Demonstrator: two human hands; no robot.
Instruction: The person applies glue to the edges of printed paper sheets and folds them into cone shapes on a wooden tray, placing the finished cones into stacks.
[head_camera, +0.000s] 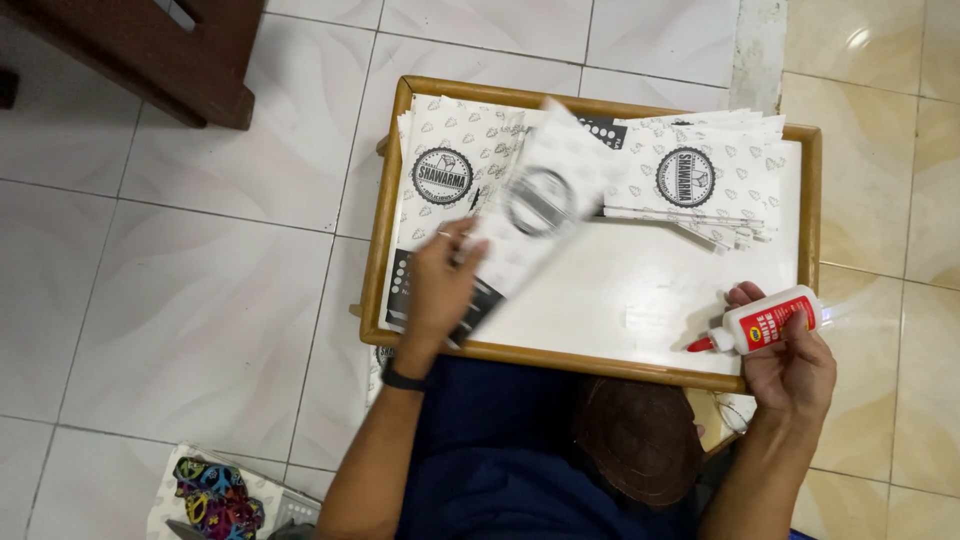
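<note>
From the head camera, your left hand (437, 290) is closed on a printed paper sheet (540, 215), fingers pinching its lower edge so it lifts, blurred, above the stack of printed sheets (445, 170) at the left of the wooden-rimmed tray (812, 215). Your right hand (790, 365) is wrapped around a white glue bottle (765, 322) (red label, red tip) at the tray's lower right corner, the tip over the white surface. A second pile of folded sheets (700, 175) lies at the upper right, well apart from the bottle.
</note>
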